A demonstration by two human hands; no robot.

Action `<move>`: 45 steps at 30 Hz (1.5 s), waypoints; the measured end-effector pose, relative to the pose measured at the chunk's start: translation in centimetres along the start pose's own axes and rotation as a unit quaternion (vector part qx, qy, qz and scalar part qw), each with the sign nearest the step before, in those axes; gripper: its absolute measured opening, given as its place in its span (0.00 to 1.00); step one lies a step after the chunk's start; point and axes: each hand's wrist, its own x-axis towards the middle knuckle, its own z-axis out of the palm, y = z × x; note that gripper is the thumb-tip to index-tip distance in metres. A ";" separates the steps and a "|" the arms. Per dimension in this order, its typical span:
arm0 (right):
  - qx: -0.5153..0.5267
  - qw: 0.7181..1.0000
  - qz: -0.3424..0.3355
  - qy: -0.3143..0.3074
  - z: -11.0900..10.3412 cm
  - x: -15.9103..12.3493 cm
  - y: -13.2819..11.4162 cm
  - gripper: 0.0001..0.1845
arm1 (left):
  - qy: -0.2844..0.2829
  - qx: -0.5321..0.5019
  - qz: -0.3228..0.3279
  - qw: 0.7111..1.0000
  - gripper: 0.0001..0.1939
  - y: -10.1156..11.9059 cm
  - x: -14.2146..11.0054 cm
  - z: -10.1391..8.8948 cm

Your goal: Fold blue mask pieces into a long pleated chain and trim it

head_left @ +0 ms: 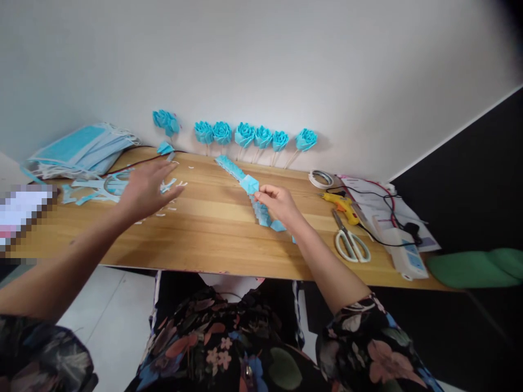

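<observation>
My right hand point(279, 202) pinches a folded light-blue fabric square point(249, 184) near the middle of the wooden table point(212, 239). Beneath it a row of similar blue folded pieces point(236, 170) runs diagonally towards the wall. My left hand point(147, 187) hovers open, fingers spread, over the left part of the table, just above blue and white mask scraps point(100, 189). A stack of blue face masks point(79, 149) lies at the far left. Several blue fabric roses on sticks point(245, 135) lean against the wall.
White-handled scissors point(350, 242), a yellow glue gun point(343, 204) with a black cord, a tape roll point(321, 178), papers and a white power strip point(402, 250) lie at the right. A green cushion point(476, 268) sits beyond the table's right end.
</observation>
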 end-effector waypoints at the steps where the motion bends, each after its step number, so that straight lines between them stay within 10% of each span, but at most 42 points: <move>1: -0.007 1.000 0.000 -0.015 0.1 -0.3 -0.3 0.13 | -0.033 0.004 0.026 0.999 0.19 1.6 -0.1 0.8; 8: -0.034 0.997 0.007 -0.067 0.8 -2.2 -1.1 0.15 | -0.275 -0.118 -0.067 0.952 0.19 7.8 -0.1 5.9; 27: -0.105 0.994 -0.019 -0.020 -0.1 -3.5 -0.8 0.12 | -0.218 -0.139 -0.089 0.962 0.13 6.8 -0.3 7.6; 32: -0.275 0.946 -0.147 -0.093 1.2 -4.9 -1.9 0.07 | -0.225 -0.125 -0.092 0.962 0.12 4.8 -1.4 6.5; 40: -0.507 0.794 -0.292 -0.164 6.9 -7.1 -1.4 0.11 | -0.251 -0.087 -0.104 0.959 0.13 5.0 -3.2 5.9; 45: -0.505 0.808 -0.270 -0.139 7.6 -6.4 -0.6 0.13 | -0.235 -0.105 -0.098 0.961 0.13 5.3 -3.2 5.7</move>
